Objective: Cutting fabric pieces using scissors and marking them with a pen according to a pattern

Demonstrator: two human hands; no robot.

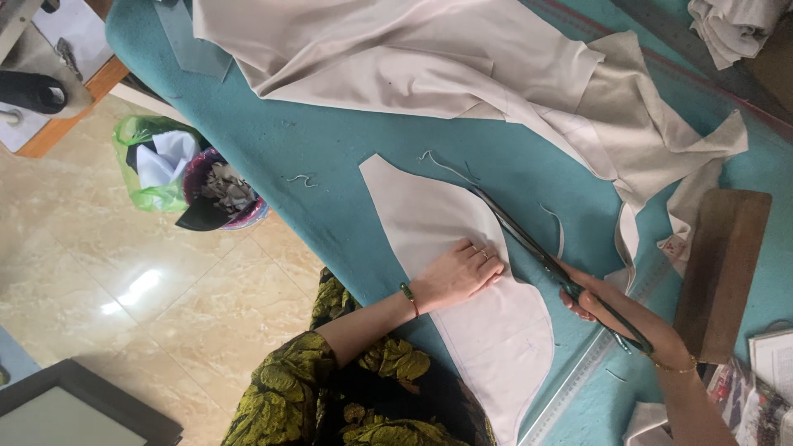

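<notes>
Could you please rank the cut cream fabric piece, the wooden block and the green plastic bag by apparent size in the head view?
1. Cut cream fabric piece
2. Wooden block
3. Green plastic bag, though it lies lower on the floor, so this is unsure.

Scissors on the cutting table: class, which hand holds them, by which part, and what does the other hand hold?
The right hand holds the scissors by the handle end. The left hand holds nothing; it presses flat on the cut cloth piece.

scissor handles (607,318) hidden in right hand (599,301), ruler (570,384) perhaps cut off below
</notes>
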